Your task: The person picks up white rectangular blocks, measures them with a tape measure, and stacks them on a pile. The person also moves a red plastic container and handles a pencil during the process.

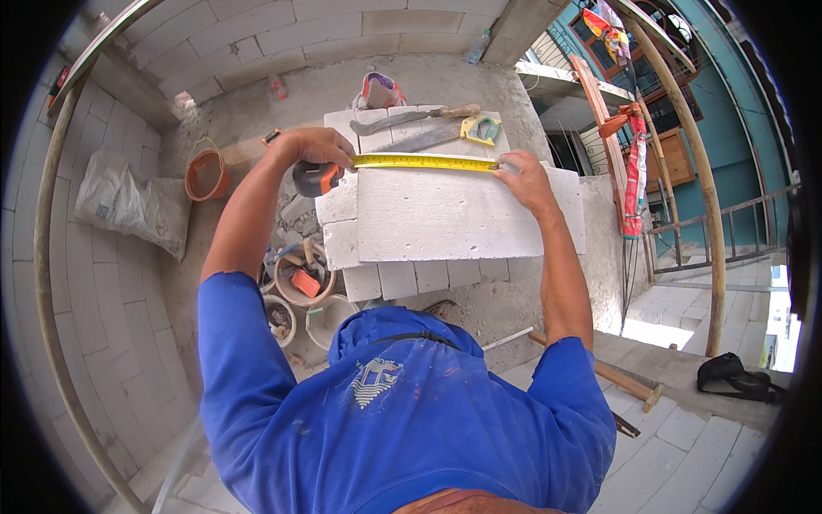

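Observation:
A long white lightweight block [458,224] lies flat across a stack of similar blocks [417,277] in front of me. Along its far edge runs the yellow blade of a tape measure [424,162], pulled out straight. My left hand [325,147] is closed at the left end, by the black and orange case, which sits at the block's left corner. At the other end, my right hand [524,178] pinches the blade near its tip. Just beyond the tape lie a handsaw [431,137] with a yellow-green handle and a curved blade with a wooden handle [413,118].
Buckets [330,319] with tools stand at the near left of the stack. Farther left are an orange bucket [206,176] and a white sack [128,202]. Block walls [265,38] enclose the back and left. Wooden poles [704,171] and a railing [706,248] stand at right.

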A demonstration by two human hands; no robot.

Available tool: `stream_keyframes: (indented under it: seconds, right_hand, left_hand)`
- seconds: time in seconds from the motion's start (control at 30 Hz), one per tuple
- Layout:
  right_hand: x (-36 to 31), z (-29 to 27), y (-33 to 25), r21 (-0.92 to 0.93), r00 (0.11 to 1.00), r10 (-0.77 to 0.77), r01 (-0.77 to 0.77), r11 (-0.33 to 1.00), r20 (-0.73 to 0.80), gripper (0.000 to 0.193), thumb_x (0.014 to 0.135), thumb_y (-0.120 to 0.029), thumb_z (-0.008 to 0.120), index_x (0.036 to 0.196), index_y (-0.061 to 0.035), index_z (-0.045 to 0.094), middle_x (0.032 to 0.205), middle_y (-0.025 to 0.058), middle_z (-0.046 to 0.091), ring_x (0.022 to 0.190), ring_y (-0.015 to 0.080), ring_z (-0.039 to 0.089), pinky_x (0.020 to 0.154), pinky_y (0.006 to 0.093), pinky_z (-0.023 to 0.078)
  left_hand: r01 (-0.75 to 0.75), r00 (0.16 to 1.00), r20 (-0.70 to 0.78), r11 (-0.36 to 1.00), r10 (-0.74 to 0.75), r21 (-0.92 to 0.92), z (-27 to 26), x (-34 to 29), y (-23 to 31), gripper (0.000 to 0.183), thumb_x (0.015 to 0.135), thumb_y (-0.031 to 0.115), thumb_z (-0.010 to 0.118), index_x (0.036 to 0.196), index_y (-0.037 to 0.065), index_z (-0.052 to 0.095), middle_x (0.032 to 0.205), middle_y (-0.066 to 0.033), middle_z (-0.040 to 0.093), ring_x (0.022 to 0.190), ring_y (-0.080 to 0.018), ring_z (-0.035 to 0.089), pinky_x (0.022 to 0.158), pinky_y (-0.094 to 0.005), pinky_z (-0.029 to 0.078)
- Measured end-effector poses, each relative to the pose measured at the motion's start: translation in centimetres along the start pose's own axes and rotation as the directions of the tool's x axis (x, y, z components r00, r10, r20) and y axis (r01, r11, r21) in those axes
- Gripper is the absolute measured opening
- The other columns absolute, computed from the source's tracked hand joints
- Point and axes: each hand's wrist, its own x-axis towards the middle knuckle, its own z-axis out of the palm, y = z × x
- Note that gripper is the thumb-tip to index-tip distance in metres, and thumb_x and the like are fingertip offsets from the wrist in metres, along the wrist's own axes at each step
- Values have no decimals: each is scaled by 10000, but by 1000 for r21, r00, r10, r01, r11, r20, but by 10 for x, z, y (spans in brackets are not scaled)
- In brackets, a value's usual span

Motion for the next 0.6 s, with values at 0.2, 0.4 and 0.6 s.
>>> stream_keyframes:
  seconds: [0.2, 0.4, 0.6]
  right_hand:
    - [1, 4, -8, -20, 1000, -2, 2, 1000, -1, 250, 810, -181, 771, 1016, -43, 742, 1096, 133, 688, 1068, 305, 637, 960, 397, 494]
    - [3, 9, -14, 1, 1000, -17, 17, 1000, 9, 256, 819, -188, 770, 1025, -40, 737, 1117, 137, 685, 1090, 295, 634, 973, 400, 492]
    - [1, 9, -21, -36, 999, 43, -42, 998, 18, 273, 826, -200, 773, 1051, -49, 740, 1156, 133, 680, 1113, 290, 628, 1002, 392, 484]
  left_hand:
    - [5, 1000, -10, 1000, -5, -26, 3, -2, 4, 373, 806, 291, 632, 1099, 100, 761, 872, -5, 743, 757, -94, 645, 672, -267, 504]
    - [23, 1000, 5, 1000, -24, 15, 2, 2, 2, 414, 821, 292, 671, 1182, 98, 731, 926, -40, 745, 787, -148, 691, 701, -321, 560]
    - [11, 1000, 12, 1000, -11, 8, 2, 1, 3, 405, 820, 297, 666, 1167, 100, 734, 911, -28, 746, 781, -147, 687, 694, -325, 554]
